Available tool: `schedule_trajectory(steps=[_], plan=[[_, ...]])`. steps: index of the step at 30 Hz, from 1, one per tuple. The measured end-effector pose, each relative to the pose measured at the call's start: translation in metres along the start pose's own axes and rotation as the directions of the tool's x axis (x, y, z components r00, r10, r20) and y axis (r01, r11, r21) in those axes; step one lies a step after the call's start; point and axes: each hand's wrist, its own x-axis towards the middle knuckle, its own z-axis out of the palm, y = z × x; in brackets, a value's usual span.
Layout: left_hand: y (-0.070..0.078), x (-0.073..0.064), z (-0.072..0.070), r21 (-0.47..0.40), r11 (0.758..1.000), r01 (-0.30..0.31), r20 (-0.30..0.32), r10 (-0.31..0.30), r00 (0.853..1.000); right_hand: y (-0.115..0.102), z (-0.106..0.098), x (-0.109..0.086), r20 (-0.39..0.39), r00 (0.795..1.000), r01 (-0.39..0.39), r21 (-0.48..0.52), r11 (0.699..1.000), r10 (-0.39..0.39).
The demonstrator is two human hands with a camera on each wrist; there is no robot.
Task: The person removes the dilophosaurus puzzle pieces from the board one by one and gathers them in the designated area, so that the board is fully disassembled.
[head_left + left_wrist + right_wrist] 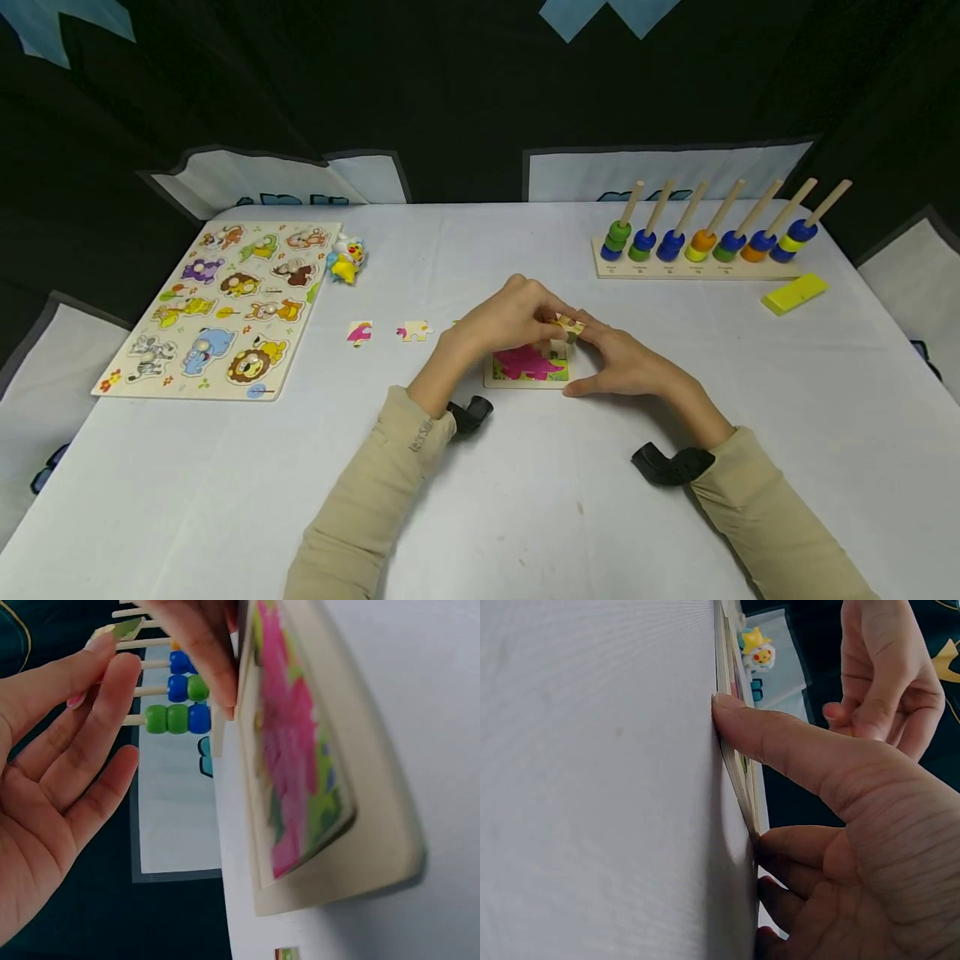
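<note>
My left hand (513,315) is over a small wooden jigsaw board (525,385) and pinches a jigsaw piece (572,327) between thumb and fingertips. In the left wrist view that piece (124,630) shows green and cream. A pink animal picture (525,362) fills much of the board's tray, its upper part hidden under the left hand. On the board's right side, my right hand (626,360) holds the edge, thumb at the near corner and index finger farther back. Two loose jigsaw pieces, a pink one (360,333) and a cream one (414,331), lie left of the board.
A large animal peg puzzle (281,379) lies at the left, with a small yellow-and-blue toy figure (347,260) beside it. At the back right stands a counting rack (652,271) with coloured beads on pegs. A yellow block (795,294) lies in front of it.
</note>
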Motion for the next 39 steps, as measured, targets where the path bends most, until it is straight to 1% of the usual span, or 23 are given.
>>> schedule_trajectory(steps=[3, 8, 11, 16, 20, 24, 28, 33, 37, 39], plan=[[0.001, -0.002, -0.004, -0.012, 1.000, 0.003, -0.017, -0.003, 1.000, 0.000, 0.000, 0.000, 0.002, 1.000, 0.003, -0.014, 1.000, -0.003], [0.005, -0.007, -0.012, 0.017, 1.000, 0.006, -0.050, -0.005, 0.999, 0.001, 0.000, 0.001, -0.001, 1.000, 0.002, -0.035, 0.999, -0.002], [0.008, -0.010, -0.016, 0.030, 1.000, 0.000, -0.076, 0.003, 0.997, 0.001, -0.001, 0.001, 0.001, 1.000, 0.002, -0.038, 0.999, -0.002], [0.014, -0.017, -0.023, 0.035, 0.999, -0.028, -0.108, 0.032, 0.994, 0.000, -0.001, 0.001, 0.001, 1.000, 0.009, -0.042, 0.999, -0.009], [0.018, -0.023, -0.029, 0.037, 0.998, -0.051, -0.143, 0.056, 0.988, 0.001, 0.000, 0.001, 0.004, 1.000, 0.009, -0.039, 0.999, -0.009], [0.023, -0.029, -0.035, 0.065, 0.996, -0.065, -0.210, 0.077, 0.975, 0.001, 0.000, 0.001, 0.005, 1.000, 0.012, -0.028, 1.000, -0.012], [0.024, -0.037, -0.042, 0.098, 0.994, -0.058, -0.257, 0.081, 0.963, 0.001, 0.002, 0.001, 0.003, 1.000, 0.013, -0.026, 1.000, -0.012], [0.024, -0.045, -0.051, 0.110, 0.993, -0.052, -0.283, 0.081, 0.956, 0.001, 0.001, 0.001, -0.007, 1.000, 0.018, -0.028, 0.999, -0.018], [0.022, -0.054, -0.056, 0.109, 0.994, -0.028, -0.305, 0.060, 0.951, 0.001, 0.001, 0.001, -0.011, 1.000, 0.025, -0.022, 0.999, -0.025], [0.019, -0.060, -0.058, 0.100, 0.995, -0.004, -0.315, 0.035, 0.949, 0.001, 0.001, 0.001, -0.013, 1.000, 0.027, -0.023, 0.999, -0.027]])
